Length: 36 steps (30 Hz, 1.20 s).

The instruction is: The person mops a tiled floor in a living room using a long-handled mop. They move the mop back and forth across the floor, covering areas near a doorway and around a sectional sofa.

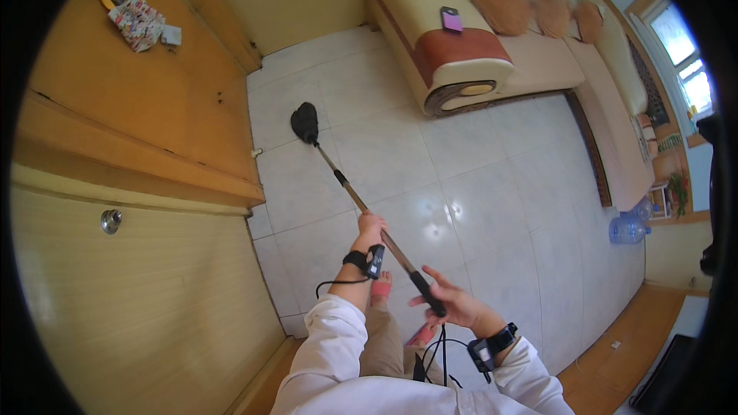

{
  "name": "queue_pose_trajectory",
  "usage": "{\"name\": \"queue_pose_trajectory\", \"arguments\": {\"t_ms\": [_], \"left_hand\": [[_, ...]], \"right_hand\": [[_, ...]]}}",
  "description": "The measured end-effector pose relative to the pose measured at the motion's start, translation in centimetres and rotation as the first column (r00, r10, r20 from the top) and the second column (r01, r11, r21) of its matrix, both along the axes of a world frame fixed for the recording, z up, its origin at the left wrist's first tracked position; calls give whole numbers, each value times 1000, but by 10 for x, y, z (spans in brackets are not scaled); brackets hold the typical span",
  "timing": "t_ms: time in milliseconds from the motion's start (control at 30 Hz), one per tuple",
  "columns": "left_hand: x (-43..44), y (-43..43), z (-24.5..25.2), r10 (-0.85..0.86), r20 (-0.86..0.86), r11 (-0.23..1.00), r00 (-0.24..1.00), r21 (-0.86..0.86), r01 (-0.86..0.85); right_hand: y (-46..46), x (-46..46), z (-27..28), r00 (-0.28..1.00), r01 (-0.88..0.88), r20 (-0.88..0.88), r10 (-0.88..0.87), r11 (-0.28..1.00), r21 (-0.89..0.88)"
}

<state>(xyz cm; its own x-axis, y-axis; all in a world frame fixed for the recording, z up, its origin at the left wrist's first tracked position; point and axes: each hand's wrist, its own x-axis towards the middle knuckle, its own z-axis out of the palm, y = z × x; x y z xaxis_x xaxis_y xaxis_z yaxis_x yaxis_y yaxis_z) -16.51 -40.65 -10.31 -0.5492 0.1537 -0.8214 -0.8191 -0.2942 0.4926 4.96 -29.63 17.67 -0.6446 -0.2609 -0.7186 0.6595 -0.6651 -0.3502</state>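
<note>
A long-handled mop (358,200) slants across the view, its black head (305,121) on the pale tiled floor at upper left of centre. My left hand (371,227) is closed around the metal pole about midway along. Against the black grip (425,291) at the pole's near end rests my right hand (455,302), with the thumb and index finger partly spread and the grip's end lying at the palm. Each wrist wears a strapped black device with a cable.
A wooden door (115,92) with a hanging patterned bag (138,20) and a door with a round metal knob (111,221) line the left. A cream and red sofa (461,63) bearing a phone stands upper right. A large blue water bottle (627,230) sits at right.
</note>
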Motion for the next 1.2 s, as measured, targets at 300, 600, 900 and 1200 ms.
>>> {"name": "queue_pose_trajectory", "arguments": {"t_ms": [300,600,900,1200], "left_hand": [[245,69,73,-718,420,685,555,569,455],[413,125,69,-770,495,634,403,665,394],[184,92,1,-483,138,733,865,603,313],[-26,-11,34,-84,17,929,996,363,72]], "right_hand": [[104,273,33,884,306,459,-92,855,-418],[66,416,130,737,614,532,-416,742,-270],[61,194,60,941,-334,305,150,568,752],[-15,-54,-47,798,-113,122,590,-52,992]]}}
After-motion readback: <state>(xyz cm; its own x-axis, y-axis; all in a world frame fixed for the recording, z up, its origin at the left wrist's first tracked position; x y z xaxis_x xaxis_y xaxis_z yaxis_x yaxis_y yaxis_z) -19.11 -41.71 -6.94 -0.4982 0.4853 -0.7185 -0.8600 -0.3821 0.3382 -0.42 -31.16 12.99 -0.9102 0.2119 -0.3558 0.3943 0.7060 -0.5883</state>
